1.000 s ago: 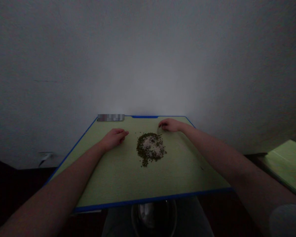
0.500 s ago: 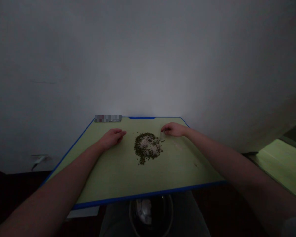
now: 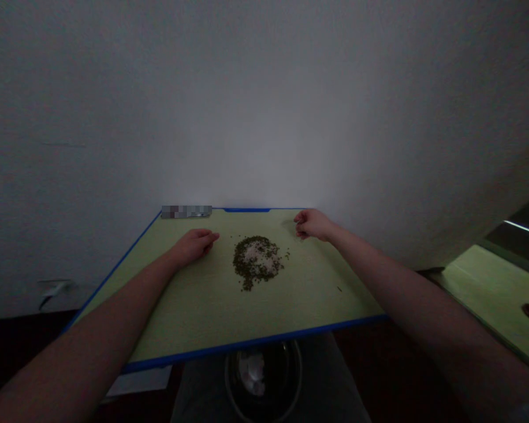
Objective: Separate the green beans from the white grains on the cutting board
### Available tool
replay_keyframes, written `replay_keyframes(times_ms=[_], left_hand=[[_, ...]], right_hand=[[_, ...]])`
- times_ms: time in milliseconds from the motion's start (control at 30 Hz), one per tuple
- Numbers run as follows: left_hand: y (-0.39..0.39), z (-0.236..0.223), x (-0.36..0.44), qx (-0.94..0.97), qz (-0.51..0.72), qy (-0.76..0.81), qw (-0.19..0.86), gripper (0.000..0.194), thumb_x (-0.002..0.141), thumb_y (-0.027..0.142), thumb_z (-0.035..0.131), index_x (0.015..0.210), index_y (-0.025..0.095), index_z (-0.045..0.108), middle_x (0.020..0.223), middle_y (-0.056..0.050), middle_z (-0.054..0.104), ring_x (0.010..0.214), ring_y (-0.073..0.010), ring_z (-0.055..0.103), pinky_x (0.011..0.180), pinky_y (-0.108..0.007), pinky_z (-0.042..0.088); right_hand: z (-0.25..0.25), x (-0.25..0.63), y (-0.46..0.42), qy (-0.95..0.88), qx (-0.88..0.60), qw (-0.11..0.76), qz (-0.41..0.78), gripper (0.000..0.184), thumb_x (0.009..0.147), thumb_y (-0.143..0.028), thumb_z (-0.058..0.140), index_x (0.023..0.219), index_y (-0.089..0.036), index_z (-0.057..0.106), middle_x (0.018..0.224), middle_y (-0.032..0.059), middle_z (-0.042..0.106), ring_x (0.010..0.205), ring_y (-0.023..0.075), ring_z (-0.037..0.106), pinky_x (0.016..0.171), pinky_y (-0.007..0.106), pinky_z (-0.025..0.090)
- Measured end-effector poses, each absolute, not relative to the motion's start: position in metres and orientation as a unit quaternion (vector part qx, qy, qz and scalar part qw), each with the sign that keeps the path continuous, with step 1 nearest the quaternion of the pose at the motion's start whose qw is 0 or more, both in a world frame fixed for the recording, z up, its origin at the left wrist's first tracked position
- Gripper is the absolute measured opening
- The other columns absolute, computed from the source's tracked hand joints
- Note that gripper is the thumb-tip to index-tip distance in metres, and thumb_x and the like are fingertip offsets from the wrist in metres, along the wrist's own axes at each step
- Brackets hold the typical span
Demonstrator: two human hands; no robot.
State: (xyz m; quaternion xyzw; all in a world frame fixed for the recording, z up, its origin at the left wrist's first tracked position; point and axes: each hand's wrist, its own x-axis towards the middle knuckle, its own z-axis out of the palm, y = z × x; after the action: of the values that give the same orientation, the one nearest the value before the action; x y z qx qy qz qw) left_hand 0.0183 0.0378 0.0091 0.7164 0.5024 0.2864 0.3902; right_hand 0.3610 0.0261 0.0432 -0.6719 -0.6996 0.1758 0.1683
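A pile of small green beans mixed with pale white grains (image 3: 256, 258) lies mid-table, with a few loose beans at its right edge. My left hand (image 3: 197, 245) rests on the tabletop left of the pile, its fingers curled in and the index finger pointing toward it; nothing shows in it. Beyond the pile's upper right, my right hand (image 3: 311, 224) is closed in a pinch just over the table. A faint, thin, see-through or shiny thing seems to hang below its fingertips, too dim to name.
The pale green table (image 3: 194, 323) has a blue edge and meets the wall (image 3: 255, 106). A blurred-out flat object (image 3: 186, 211) lies at its far left corner. Below the near edge, a shiny metal bowl (image 3: 263, 382) sits between my legs. Another green surface (image 3: 476, 288) stands to the right.
My right hand has drawn back from the pile's right edge, up and to the right. Several loose beans now lie apart there. My left hand stays put; the view has turned slightly right.
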Motion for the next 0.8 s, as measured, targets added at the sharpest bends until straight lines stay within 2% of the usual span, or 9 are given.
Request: replay_keyframes(times_ms=[167,300,533,700,800], left_hand=[[0.039,0.007,0.017,0.728,0.284,0.502,0.371,0.042,0.073,0.053,0.047,0.05,0.018,0.044,0.041,0.004,0.039,0.04,-0.009,0.035,0.044,-0.025,0.028],[0.04,0.006,0.017,0.722,0.289,0.496,0.386,0.041,0.073,0.052,0.047,0.051,0.018,0.044,0.042,0.004,0.04,0.04,-0.0089,0.034,0.044,-0.024,0.028],[0.044,0.001,0.016,0.716,0.289,0.499,0.393,0.038,0.072,0.051,0.048,0.052,0.018,0.045,0.043,0.004,0.04,0.039,-0.0087,0.034,0.042,-0.024,0.026],[0.042,0.003,0.017,0.714,0.285,0.506,0.391,0.038,0.072,0.05,0.048,0.051,0.019,0.043,0.042,0.004,0.039,0.038,-0.0089,0.033,0.042,-0.024,0.027],[0.038,0.007,0.018,0.719,0.282,0.511,0.377,0.039,0.073,0.05,0.047,0.05,0.019,0.044,0.04,0.004,0.039,0.038,-0.0091,0.033,0.043,-0.024,0.027]], right_hand=[[0.042,0.355,0.043,-0.672,-0.718,0.122,0.137,0.051,0.059,-0.007,0.066,0.109,-0.008,0.055,0.067,0.0057,0.066,0.06,0.0156,0.061,0.056,0.024,0.049],[0.039,0.351,0.046,-0.681,-0.721,0.058,0.113,0.051,0.049,-0.003,0.066,0.099,-0.012,0.065,0.067,0.0033,0.067,0.066,0.0183,0.062,0.061,0.024,0.047],[0.043,0.334,0.024,-0.719,-0.69,-0.002,0.084,0.053,0.049,-0.004,0.065,0.101,-0.015,0.065,0.076,0.0059,0.069,0.073,0.0202,0.063,0.063,0.023,0.045],[0.049,0.324,0.005,-0.73,-0.681,-0.02,0.058,0.055,0.048,-0.004,0.064,0.102,-0.016,0.065,0.087,0.0086,0.069,0.078,0.022,0.062,0.062,0.024,0.043],[0.049,0.322,-0.006,-0.735,-0.675,-0.025,0.059,0.056,0.047,-0.005,0.064,0.103,-0.016,0.064,0.086,0.008,0.069,0.076,0.0211,0.062,0.06,0.024,0.042]])
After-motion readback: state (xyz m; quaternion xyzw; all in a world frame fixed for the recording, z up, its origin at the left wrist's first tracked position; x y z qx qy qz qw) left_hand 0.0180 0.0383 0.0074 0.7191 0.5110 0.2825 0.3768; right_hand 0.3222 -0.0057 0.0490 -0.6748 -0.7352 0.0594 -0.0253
